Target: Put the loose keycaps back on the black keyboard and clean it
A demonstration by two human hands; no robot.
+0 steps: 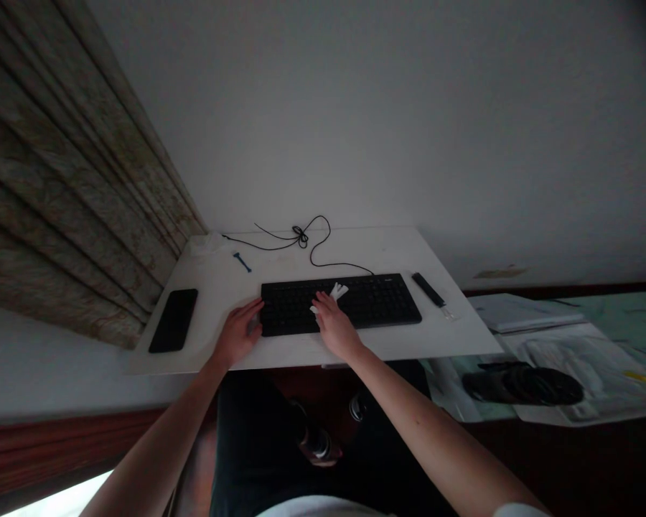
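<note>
White cloth hem (323, 507) seen nearest | black plastic keyboard (390, 305) on white tabletop (218, 283), edge touched by spread left hand (240, 332) | white tissue (338, 291) under right hand (334, 327), pinch cannot be told | wiping probably being done; steadied keyboard needed next

The keyboard (385, 301) is black, long and of full width; it lies flat on the white worktop (291, 353), its long side running along the front edge, closer to this edge than to the back one; a small pale mark is near its back right corner; its thin black cable (301, 237) leaves from the rear side, curves towards the worktop's back edge and is gathered there in a knotted bundle; a thin white piece (338, 291), crumpled or folded, rests upon the middle keys, partly hidden.
</note>
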